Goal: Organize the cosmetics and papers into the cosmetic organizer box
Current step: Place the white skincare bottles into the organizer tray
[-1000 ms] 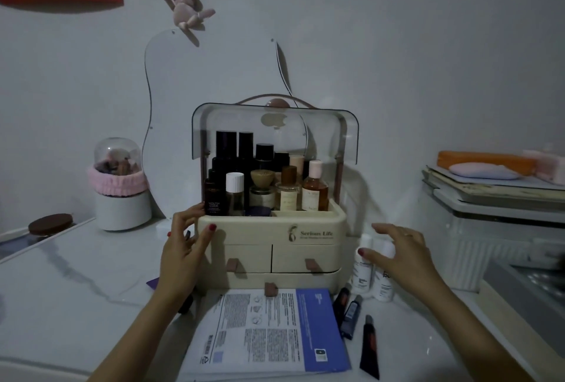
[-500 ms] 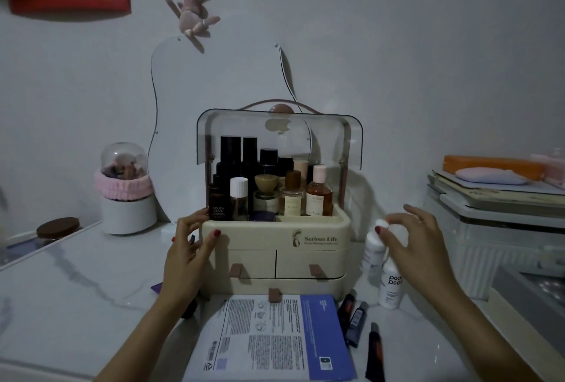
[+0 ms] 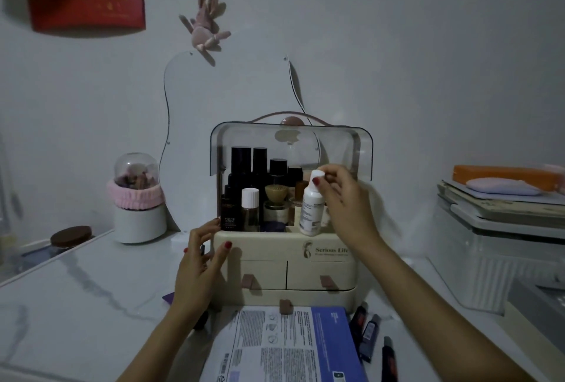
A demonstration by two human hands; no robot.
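Head view, looking down over a pale marble-patterned tabletop (image 3: 76,283), and the right hand (image 3: 342,198) is up at the open top of the cosmetic organizer box (image 3: 275,262) — fingertips pinched on the cap end of a white bottle (image 3: 311,207), which hangs slightly tilted with its base right at the box's front rim, on the right side of the upper compartment. Left hand (image 3: 198,271) is braced against the box's left front corner, fingers spread, thumb lying across the cream front panel, painted nails showing. Both forearms run in from the bottom edge. The box itself is cream plastic with a smoky clear lid (image 3: 290,143) swung up and open, two small drawers side by side and one wide drawer beneath, each with a dusty-pink pull tab. The upper compartment is packed: tall dark bottles (image 3: 249,164) at the back, a clear bottle with a white cap (image 3: 250,207) in front, a dark one reading "YOUTH CODE" at the left. Flat on the table just in front of the box lies a printed paper sheet (image 3: 287,348) with a blue panel, its near edge cut off by the frame. Beside it on the right — three small dark tubes (image 3: 371,339), labels too dim to read. The right hand blocks the bottles behind it, and the white bottle's print is too small to make out.
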